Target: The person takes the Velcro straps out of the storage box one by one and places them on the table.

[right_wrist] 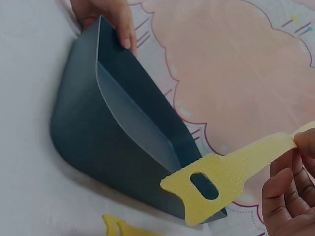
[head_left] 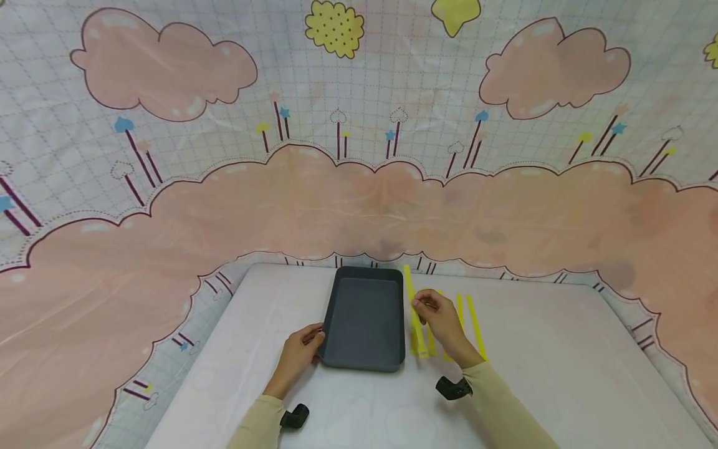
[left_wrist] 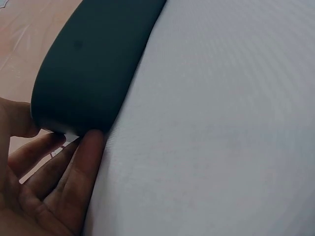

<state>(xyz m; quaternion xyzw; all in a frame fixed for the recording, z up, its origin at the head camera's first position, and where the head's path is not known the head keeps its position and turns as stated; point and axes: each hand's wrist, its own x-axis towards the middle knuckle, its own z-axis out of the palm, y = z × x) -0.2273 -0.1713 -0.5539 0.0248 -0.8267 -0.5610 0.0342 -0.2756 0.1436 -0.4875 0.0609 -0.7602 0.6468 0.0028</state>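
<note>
A dark grey rectangular tray [head_left: 367, 321] with raised walls lies on the white table. My left hand [head_left: 296, 358] grips its near left side, the thumb over the rim and the fingers against the outer wall [left_wrist: 83, 78]. Between thumb and fingertips, my right hand [head_left: 445, 323] pinches a yellow hook-and-loop cable tie [right_wrist: 231, 169]. The tie's wide slotted head hangs beside the tray's right wall in the right wrist view, and the inside of the tray there is partly hidden.
Several more yellow cable ties [head_left: 475, 327] lie side by side on the table to the tray's right, partly covered by my right hand. The white tabletop [head_left: 561, 355] reaches back to a patterned cloth [head_left: 359, 212] with pink clouds.
</note>
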